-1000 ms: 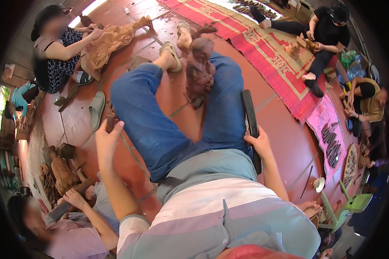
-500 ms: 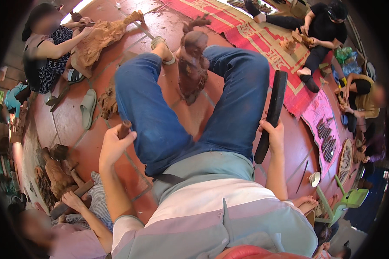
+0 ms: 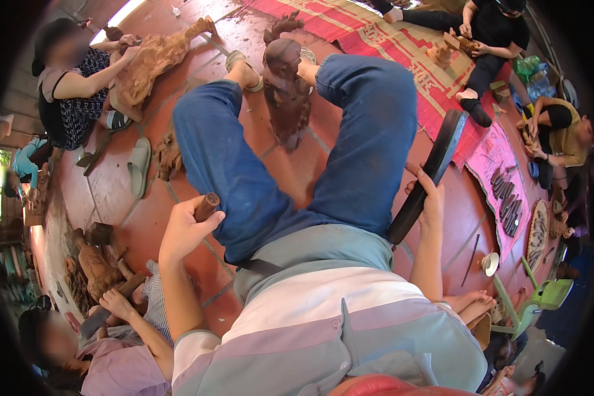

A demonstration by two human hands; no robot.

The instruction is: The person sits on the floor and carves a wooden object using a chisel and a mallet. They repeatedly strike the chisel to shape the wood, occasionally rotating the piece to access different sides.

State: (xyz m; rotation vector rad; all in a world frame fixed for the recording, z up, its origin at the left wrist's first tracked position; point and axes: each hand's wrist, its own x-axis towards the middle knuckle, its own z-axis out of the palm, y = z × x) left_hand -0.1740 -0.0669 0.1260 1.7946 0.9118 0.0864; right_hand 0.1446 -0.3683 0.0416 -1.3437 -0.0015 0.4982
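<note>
My left hand [image 3: 186,230] is closed around a round brown wooden handle [image 3: 207,206] beside my left knee; whatever lies below the handle is hidden by the hand. On the other side, my right hand [image 3: 431,203] grips a long dark bar [image 3: 444,146], slanting up and away to the right past my right thigh. A dark reddish-brown wood carving [image 3: 286,92] stands on the floor between my feet, apart from both hands.
Grey-green slippers [image 3: 138,166] and a carved wood piece [image 3: 170,155] lie left of my leg. Other people carve at far left, near left and right. A red patterned mat [image 3: 402,72], a pink cloth with several tools [image 3: 485,158], a white bowl [image 3: 490,264] and a green chair [image 3: 548,297] are rightward.
The dark bar has tilted from nearly upright to a slant toward the upper right. My left hand has shifted slightly right with the handle, and the whole view has moved a little.
</note>
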